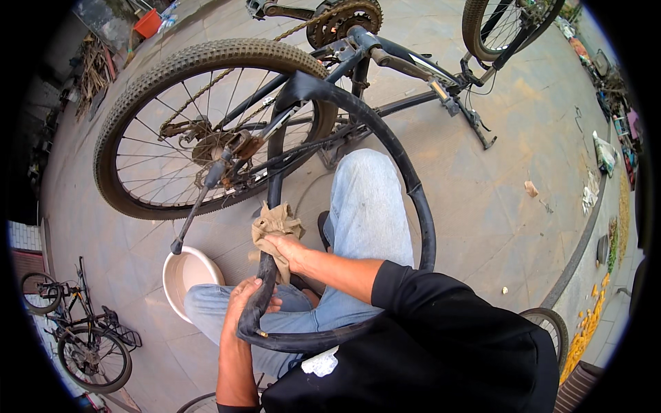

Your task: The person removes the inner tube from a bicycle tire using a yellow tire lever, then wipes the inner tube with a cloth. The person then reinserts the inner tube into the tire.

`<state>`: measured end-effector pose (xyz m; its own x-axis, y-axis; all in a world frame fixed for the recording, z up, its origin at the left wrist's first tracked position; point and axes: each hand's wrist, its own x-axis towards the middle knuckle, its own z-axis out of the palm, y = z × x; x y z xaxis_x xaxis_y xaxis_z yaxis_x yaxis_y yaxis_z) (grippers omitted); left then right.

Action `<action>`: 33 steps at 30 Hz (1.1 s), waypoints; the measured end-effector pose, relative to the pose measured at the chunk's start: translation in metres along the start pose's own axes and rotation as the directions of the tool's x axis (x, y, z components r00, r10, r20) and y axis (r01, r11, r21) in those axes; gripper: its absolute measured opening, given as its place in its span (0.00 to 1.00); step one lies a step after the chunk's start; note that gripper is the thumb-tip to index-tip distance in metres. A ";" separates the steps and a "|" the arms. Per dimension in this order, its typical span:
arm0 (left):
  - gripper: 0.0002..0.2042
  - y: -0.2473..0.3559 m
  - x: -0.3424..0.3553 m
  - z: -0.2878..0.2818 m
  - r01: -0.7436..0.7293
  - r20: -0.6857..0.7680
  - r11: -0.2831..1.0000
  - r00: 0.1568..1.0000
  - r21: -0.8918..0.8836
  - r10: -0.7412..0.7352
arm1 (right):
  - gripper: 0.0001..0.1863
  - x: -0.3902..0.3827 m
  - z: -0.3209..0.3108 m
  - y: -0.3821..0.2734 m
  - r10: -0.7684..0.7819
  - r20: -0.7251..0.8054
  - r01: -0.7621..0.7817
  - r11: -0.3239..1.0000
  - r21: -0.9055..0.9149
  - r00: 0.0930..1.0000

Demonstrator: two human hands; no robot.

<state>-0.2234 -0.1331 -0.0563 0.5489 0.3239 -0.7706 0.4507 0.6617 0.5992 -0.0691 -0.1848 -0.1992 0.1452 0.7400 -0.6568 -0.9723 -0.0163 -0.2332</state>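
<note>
A black bicycle inner tube [427, 234] forms a large loop over my right knee, its far end reaching up to the bicycle's wheel. My left hand [241, 303] grips the near left part of the tube, fingers wrapped round it, just above a small brass-coloured valve [262, 334]. My right hand [288, 252] is closed on a crumpled tan rag [277, 221], pressed around the tube a little farther up. Ahead is a dark bicycle [406, 54] with its chain and crank showing. Its knobbly-tyred wheel [109, 148] is at the left, spokes and sprocket visible.
A white basin [169, 279] stands left of my knee. Other bicycles [96, 383] are at the lower left, and part of another wheel [562, 339] shows at the lower right. An orange bucket [147, 24] sits far left. Assorted clutter [606, 155] lines the right edge of the paving.
</note>
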 end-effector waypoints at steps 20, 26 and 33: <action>0.23 0.018 -0.026 0.012 0.033 0.120 0.994 0.992 0.108 -0.045 | 0.16 0.094 -0.005 -0.108 -0.418 -0.323 0.326 0.896 -0.300 0.849; 0.22 0.009 -0.025 0.006 0.115 0.098 0.991 0.988 0.075 -0.123 | 0.16 0.092 -0.005 -0.119 -0.662 -0.170 0.528 0.704 -0.475 0.730; 0.22 -0.006 -0.007 -0.009 0.098 0.075 0.995 0.992 0.012 -0.099 | 0.14 0.071 -0.013 -0.067 -0.351 -0.212 0.224 0.858 -0.462 0.912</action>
<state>-0.2363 -0.1334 -0.0561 0.5528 0.2053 -0.8076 0.5111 0.6819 0.5232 0.0091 -0.1395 -0.2397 0.5128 0.5383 -0.6687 -0.7174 -0.1591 -0.6782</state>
